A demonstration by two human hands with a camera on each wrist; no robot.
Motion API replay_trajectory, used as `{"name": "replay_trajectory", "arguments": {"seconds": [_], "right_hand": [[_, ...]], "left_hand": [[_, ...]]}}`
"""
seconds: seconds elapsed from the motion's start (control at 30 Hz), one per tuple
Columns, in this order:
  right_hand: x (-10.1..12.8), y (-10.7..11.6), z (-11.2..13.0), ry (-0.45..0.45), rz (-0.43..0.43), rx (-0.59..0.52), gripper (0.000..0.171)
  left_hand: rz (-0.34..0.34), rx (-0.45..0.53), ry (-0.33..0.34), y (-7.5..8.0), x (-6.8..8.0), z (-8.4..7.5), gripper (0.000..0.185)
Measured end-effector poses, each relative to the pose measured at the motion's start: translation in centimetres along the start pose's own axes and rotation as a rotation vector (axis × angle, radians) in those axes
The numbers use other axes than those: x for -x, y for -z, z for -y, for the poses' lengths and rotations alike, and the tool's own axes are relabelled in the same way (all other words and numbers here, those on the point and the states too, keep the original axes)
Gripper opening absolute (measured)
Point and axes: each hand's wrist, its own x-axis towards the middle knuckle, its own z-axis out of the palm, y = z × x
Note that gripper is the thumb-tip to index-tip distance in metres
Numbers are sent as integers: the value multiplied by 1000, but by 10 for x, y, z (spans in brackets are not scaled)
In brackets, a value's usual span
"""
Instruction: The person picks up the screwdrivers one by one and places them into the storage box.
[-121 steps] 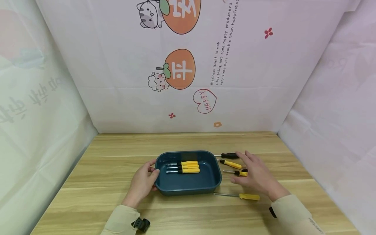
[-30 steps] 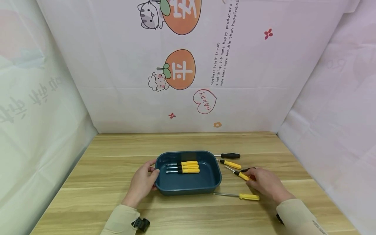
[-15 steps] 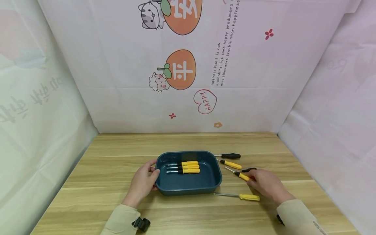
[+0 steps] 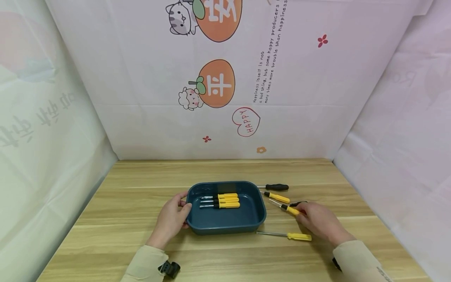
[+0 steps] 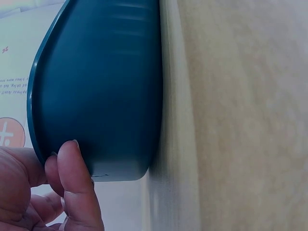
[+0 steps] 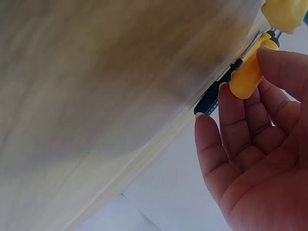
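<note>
Yellow-handled screwdriver (image 4: pixel 291 210), at the blue tray's (image 4: pixel 225 225) three o'clock, sits pinched in the right hand (image 4: pixel 318 221); the left hand (image 4: pixel 170 219) grips the tray's rim. The light pinch risks dropping it.

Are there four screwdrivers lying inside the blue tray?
No, the blue tray holds only three yellow-handled screwdrivers, side by side.

3 screwdrivers (image 4: pixel 220 199) in tray (image 4: pixel 225 225); approx. 5 others right (image 4: pixel 276 196) on table (image 4: pixel 123 211).
</note>
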Motion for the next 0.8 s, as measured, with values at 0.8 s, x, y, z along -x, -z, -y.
{"name": "replay_trajectory", "arguments": {"seconds": [0.8], "right_hand": [[-7, 18, 20, 23, -145, -171, 10]], "left_hand": [[-4, -6, -4, 0, 1, 0, 48]]}}
